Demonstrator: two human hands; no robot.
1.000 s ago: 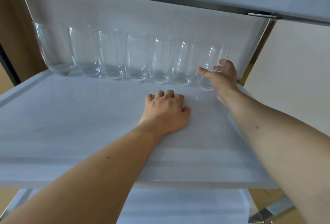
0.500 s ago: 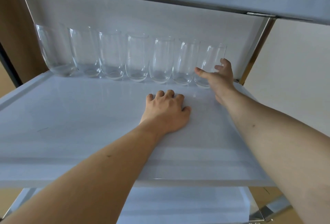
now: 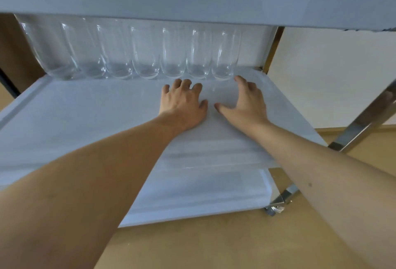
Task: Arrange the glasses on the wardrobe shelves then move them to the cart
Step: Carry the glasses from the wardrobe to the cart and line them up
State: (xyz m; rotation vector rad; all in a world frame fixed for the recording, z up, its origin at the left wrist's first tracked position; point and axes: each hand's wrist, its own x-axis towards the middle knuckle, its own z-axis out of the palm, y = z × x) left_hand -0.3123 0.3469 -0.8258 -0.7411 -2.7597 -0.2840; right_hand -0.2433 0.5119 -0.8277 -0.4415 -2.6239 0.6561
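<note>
Neither grip holds anything: left hand point(image 3: 183, 105) and right hand point(image 3: 246, 103) rest spread on shelf point(image 3: 85, 118)

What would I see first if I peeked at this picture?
First you would see the row of clear glasses, standing upright side by side along the back of the white middle shelf. Just in front of them two bare hands rest on that shelf: the left hand lies flat, and the right hand sits beside it with fingers spread, holding nothing.
</note>
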